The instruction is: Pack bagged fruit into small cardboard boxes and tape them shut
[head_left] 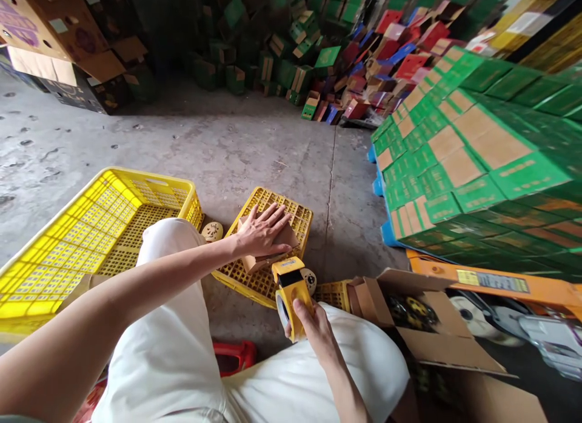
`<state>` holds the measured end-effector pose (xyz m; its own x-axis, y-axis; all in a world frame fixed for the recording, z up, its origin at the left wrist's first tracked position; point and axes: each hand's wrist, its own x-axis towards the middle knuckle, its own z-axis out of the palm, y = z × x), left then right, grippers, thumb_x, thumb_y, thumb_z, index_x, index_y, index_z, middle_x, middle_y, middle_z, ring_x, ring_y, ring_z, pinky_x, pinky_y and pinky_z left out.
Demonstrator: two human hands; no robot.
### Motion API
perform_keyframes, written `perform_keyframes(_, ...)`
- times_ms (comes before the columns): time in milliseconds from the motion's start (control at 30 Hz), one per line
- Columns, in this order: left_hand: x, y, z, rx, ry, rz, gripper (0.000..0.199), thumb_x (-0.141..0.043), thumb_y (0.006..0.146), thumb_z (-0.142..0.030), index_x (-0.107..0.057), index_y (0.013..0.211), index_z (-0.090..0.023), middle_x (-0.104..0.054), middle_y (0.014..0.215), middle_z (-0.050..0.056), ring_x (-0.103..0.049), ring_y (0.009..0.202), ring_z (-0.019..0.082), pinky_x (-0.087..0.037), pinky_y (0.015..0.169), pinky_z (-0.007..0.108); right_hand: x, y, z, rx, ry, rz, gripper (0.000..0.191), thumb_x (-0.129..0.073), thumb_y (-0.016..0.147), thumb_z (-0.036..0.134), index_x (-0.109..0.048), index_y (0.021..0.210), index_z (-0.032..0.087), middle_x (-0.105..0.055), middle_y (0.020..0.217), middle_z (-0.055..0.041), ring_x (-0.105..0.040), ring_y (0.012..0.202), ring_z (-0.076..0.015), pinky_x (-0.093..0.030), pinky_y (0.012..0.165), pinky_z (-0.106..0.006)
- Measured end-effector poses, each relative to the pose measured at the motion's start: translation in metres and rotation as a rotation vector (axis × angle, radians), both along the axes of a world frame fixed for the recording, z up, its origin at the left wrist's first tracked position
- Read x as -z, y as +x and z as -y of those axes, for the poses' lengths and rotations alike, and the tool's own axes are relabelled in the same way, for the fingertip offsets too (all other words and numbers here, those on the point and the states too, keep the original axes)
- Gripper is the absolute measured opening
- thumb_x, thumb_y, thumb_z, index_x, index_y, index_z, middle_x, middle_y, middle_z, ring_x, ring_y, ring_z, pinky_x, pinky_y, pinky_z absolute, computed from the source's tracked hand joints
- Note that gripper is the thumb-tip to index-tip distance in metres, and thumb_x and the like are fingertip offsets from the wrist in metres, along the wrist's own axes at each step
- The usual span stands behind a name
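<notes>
A small brown cardboard box rests on an upturned yellow crate in front of my knees. My left hand lies flat on top of the box, fingers spread. In my right hand is a yellow tape dispenser, gripped by its body and held just to the right of the box, its black-edged head towards the crate. A roll of tape shows on its left side. Most of the box is covered by my left hand and forearm.
A large yellow basket stands at the left. An open carton with yellow-and-black items sits at the right, beside an orange pallet jack. Green boxes are stacked on a blue pallet. More boxes are heaped at the back.
</notes>
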<state>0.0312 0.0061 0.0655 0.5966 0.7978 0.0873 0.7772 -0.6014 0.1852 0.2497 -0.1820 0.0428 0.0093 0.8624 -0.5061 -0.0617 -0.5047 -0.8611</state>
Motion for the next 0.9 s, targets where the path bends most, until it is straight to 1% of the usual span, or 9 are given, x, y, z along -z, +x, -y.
perform_keyframes(200,-0.002,0.001,0.003,0.002,-0.022,-0.006,0.093,-0.046,0.106,-0.075,-0.028,0.178,-0.019,-0.017,0.186,0.013,-0.018,0.172,0.041,-0.021,0.133,0.073,0.011,0.01,0.004,-0.08,-0.022,0.023,0.074,-0.082,0.072,0.089,-0.061,0.098,0.024,-0.073,0.067,-0.003,-0.069,0.048,-0.0211,-0.055,0.045,-0.029)
perform_keyframes(333,-0.003,0.001,0.002,-0.01,-0.032,-0.002,0.104,-0.051,0.099,-0.084,-0.027,0.179,-0.021,-0.018,0.186,0.014,-0.018,0.172,0.044,-0.019,0.134,0.071,0.014,0.005,0.001,-0.054,-0.023,0.022,0.069,-0.083,0.075,0.085,-0.064,0.101,0.024,-0.074,0.071,-0.0036,-0.069,0.05,-0.0208,-0.054,0.047,-0.03)
perform_keyframes(433,-0.005,0.002,0.0,-0.004,-0.049,-0.014,0.11,-0.054,0.094,-0.088,-0.027,0.179,-0.023,-0.017,0.186,0.014,-0.018,0.171,0.045,-0.02,0.134,0.071,0.015,-0.003,-0.009,-0.044,-0.026,0.008,0.066,-0.083,0.076,0.083,-0.067,0.097,0.023,-0.074,0.071,-0.0038,-0.068,0.05,-0.0201,-0.054,0.048,-0.03)
perform_keyframes(600,-0.007,0.002,-0.007,-0.018,-0.098,-0.036,0.106,-0.051,0.098,-0.085,-0.026,0.179,-0.022,-0.02,0.186,0.016,-0.015,0.172,0.046,-0.027,0.131,0.071,0.023,-0.009,-0.033,-0.137,-0.003,0.015,0.064,-0.078,0.078,0.085,-0.07,0.093,0.023,-0.071,0.061,-0.0015,-0.067,0.048,-0.0209,-0.054,0.049,-0.031)
perform_keyframes(667,-0.008,0.001,-0.014,-0.021,-0.122,-0.05,0.105,-0.049,0.099,-0.084,-0.025,0.18,-0.021,-0.019,0.186,0.017,-0.014,0.172,0.046,-0.027,0.131,0.07,0.027,-0.01,-0.042,-0.158,0.002,-0.003,0.063,-0.076,0.079,0.084,-0.069,0.093,0.023,-0.07,0.059,-0.0003,-0.066,0.047,-0.0201,-0.053,0.048,-0.03)
perform_keyframes(733,-0.01,-0.001,-0.023,-0.035,-0.148,-0.073,0.104,-0.047,0.1,-0.084,-0.024,0.18,-0.021,-0.018,0.187,0.017,-0.011,0.172,0.047,-0.024,0.131,0.072,0.029,-0.012,-0.05,-0.158,0.01,-0.036,0.062,-0.076,0.08,0.083,-0.068,0.094,0.023,-0.069,0.057,0.0003,-0.066,0.047,-0.0193,-0.052,0.048,-0.029)
perform_keyframes(800,-0.013,-0.003,-0.032,-0.082,-0.19,-0.097,0.106,-0.046,0.098,-0.087,-0.022,0.18,-0.024,-0.016,0.187,0.017,-0.009,0.171,0.051,-0.024,0.128,0.08,0.033,-0.015,-0.057,-0.156,0.048,-0.077,0.06,-0.077,0.082,0.08,-0.068,0.096,0.022,-0.069,0.056,0.0006,-0.064,0.045,-0.0182,-0.051,0.048,-0.028)
perform_keyframes(867,-0.018,-0.005,-0.039,-0.142,-0.247,-0.118,0.11,-0.048,0.094,-0.091,-0.019,0.181,-0.029,-0.014,0.187,0.017,-0.009,0.17,0.055,-0.028,0.121,0.086,0.037,-0.019,-0.062,-0.136,0.107,-0.108,0.06,-0.078,0.081,0.078,-0.068,0.099,0.021,-0.069,0.058,0.001,-0.064,0.046,-0.0171,-0.051,0.049,-0.027)
perform_keyframes(900,-0.02,-0.006,-0.041,-0.163,-0.27,-0.123,0.112,-0.051,0.092,-0.092,-0.018,0.181,-0.032,-0.014,0.187,0.017,-0.012,0.169,0.056,-0.032,0.117,0.087,0.039,-0.021,-0.063,-0.127,0.134,-0.115,0.06,-0.079,0.08,0.078,-0.068,0.099,0.021,-0.069,0.06,0.0011,-0.064,0.046,-0.0168,-0.052,0.049,-0.027)
